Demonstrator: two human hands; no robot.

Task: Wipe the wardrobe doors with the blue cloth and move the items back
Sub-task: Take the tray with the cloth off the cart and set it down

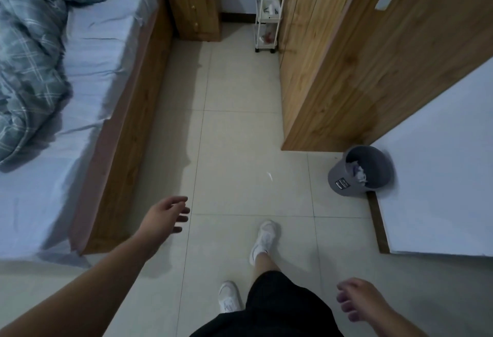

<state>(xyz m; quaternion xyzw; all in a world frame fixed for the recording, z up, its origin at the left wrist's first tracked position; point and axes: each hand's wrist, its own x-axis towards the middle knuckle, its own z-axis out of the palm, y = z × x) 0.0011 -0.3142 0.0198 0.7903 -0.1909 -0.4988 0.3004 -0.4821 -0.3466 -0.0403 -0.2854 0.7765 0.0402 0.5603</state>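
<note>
Empty-handed in the aisle between bed and wardrobe.

The bed [80, 91] with its rumpled plaid quilt [29, 51] fills the left; the wooden wardrobe [354, 69], doors shut, stands on the right, well apart from both hands. Far off, a nightstand [196, 8] and a white trolley [269, 13] flank the aisle's end. A grey bin [357, 174] with paper in it sits near the wardrobe's near corner. The left hand [166, 212] reaches forward, fingers loosely spread, holding nothing; the right hand [357, 299] hangs near, fingers loosely curled, also bare. No blue cloth shows.

One head-worn wide view looks steeply down at the floor [240, 150] ahead.
</note>
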